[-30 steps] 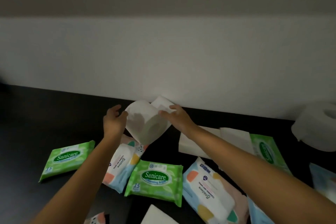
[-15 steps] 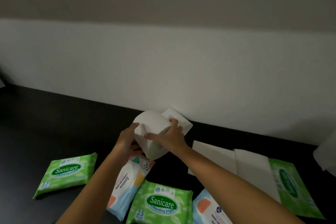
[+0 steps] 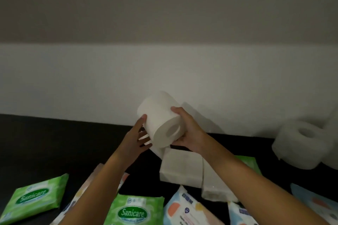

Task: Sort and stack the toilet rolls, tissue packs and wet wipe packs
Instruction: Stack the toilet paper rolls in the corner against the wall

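A white toilet roll [image 3: 159, 115] is held in the air over the black table [image 3: 45, 144], its core hole facing me. My right hand [image 3: 188, 131] grips its right side, thumb on top. My left hand [image 3: 137, 137] is at its left side with fingers spread, fingertips touching the roll. Two white tissue packs [image 3: 181, 168] lie side by side just below. Green Sanicare wet wipe packs [image 3: 34, 199] [image 3: 135, 210] and pastel wet wipe packs [image 3: 184, 212] lie near the front. Another toilet roll [image 3: 301, 144] stands at the right by the wall.
A white wall [image 3: 91, 78] rises directly behind the table. A white pack [image 3: 199, 115] leans against it behind the held roll. More packs lie at the lower right [image 3: 314, 204]. The table's left part shows dark bare surface.
The roll has turned so its hole faces me and has been lifted slightly to the right. My left hand's hold has loosened to spread fingers. The camera has shifted, showing the right roll again.
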Demonstrator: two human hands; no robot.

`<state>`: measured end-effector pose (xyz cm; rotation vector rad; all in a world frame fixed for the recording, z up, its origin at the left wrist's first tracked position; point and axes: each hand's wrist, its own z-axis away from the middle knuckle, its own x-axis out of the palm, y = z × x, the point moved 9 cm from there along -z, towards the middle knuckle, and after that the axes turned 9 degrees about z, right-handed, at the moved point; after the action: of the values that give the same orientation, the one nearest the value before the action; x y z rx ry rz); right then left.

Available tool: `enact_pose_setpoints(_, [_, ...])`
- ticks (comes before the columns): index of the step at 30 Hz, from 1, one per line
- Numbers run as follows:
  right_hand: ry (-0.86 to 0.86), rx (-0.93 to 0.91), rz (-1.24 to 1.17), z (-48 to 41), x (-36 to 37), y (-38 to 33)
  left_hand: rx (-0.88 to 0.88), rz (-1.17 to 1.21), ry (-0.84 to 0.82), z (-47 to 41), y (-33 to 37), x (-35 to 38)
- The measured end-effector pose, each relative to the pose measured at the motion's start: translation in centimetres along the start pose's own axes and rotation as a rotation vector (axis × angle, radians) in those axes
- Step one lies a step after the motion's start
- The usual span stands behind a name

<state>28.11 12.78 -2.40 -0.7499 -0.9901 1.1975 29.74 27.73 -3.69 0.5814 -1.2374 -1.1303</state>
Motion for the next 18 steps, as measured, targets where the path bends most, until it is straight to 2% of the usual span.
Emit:
enact_pose_setpoints(4, [-0.136, -0.01, -0.155, 3.3, -3.2, -2.0, -0.105, 0.122, -0.167, 0.4, -1.5, 6.7])
enact_pose_setpoints(8, [-0.194, -0.014, -0.245, 6.4, -7.5, -3.6, -0.19, 0.347, -0.554, 2.8, -2.1, 16.7])
enact_pose_setpoints(10, [-0.132, -0.043, -0.18, 7.9, -10.9, -4.6, -0.134, 0.335, -0.598, 3.2, -2.3, 20.4])
enact_pose_setpoints(13, [0.037, -0.087, 0.114, 10.3, -17.3, -6.5, -0.048, 0.284, -0.627, 3.5, -2.9, 25.2])
enact_pose_setpoints(16, [0.31, -0.164, 0.285, 12.6, -24.4, -8.1, -0.056, 0.303, -0.731, 4.9, -4.4, 30.0])
enact_pose_setpoints(18, [0.412, -0.125, 0.303, 13.9, -28.4, -7.2, -0.074, 0.326, -0.741, 5.7, -5.5, 32.4])
